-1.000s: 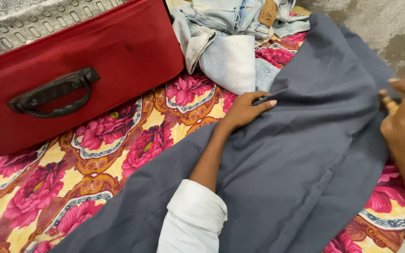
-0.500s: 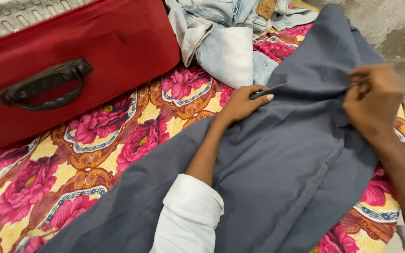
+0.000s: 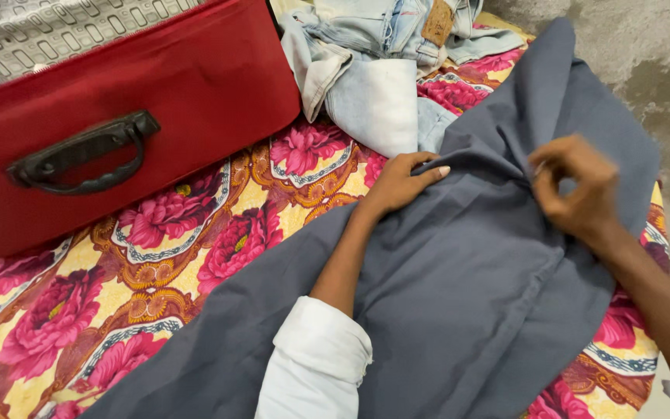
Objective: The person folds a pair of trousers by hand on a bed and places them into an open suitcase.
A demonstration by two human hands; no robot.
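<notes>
Right hand moved left, now pinching fold of grey cloth near centre right. Left hand unmoved, flat, pinning cloth edge on floral sheet. Cloth sprawls across sheet, right of red suitcase. Advice: keep edge pinned, draw fold taut, align edges.

So the big change is the right hand. A second ago it's barely in the shot, just poking in at the far right edge of the frame. Half a second ago it's over the upper right part of the grey cloth, gripping the edge there. Now it sits further left and lower, right of centre, fingers pinched on a fold it has dragged inward. That far edge of the cloth now lies folded over toward the middle, so a fresh ridge runs across from the pinch toward the left hand. The view itself wobbles a little.
</notes>
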